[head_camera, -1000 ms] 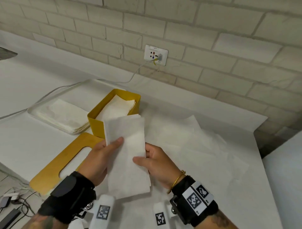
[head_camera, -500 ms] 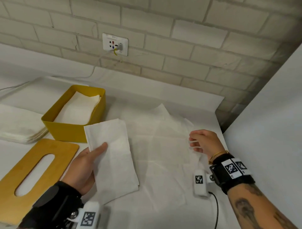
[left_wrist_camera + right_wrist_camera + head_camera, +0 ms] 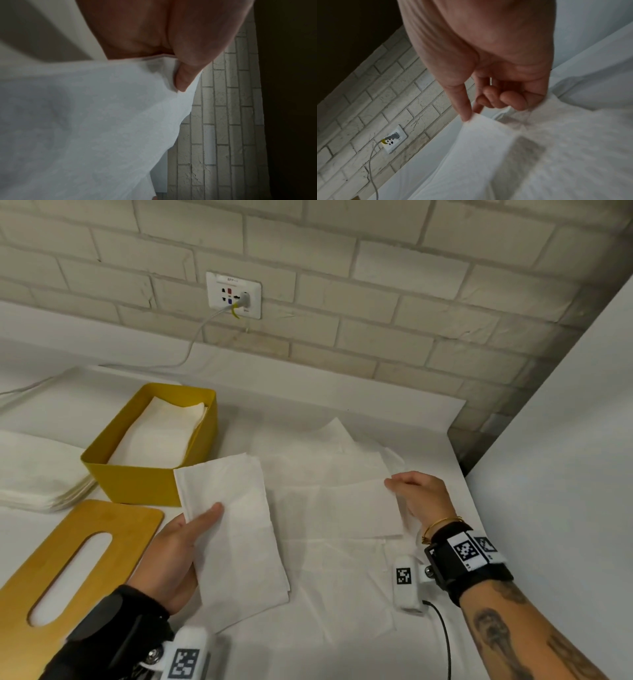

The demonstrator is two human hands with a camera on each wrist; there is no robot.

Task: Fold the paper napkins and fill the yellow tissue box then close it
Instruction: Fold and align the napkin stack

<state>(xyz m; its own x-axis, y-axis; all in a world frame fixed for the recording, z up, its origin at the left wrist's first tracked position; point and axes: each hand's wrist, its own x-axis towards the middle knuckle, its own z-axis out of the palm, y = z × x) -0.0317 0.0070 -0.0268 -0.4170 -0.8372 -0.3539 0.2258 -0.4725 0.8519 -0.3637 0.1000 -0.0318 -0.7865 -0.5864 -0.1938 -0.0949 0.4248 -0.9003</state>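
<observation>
My left hand holds a folded white napkin just in front of the open yellow tissue box, thumb on top of it. The left wrist view shows that thumb pressing the folded napkin. Folded napkins lie inside the box. The wooden lid with an oval slot lies flat at the lower left. My right hand pinches the corner of a loose napkin lifted from the spread pile; in the right wrist view the fingertips nip that napkin's corner.
Several unfolded napkins are spread over the white table. A white tray with a stack of napkins sits left of the box. A wall socket with a cable is on the brick wall. A white panel rises on the right.
My right hand let go of the folded napkin, moved right and picked up a corner of a loose napkin. The left hand kept the folded one. The view turned right.
</observation>
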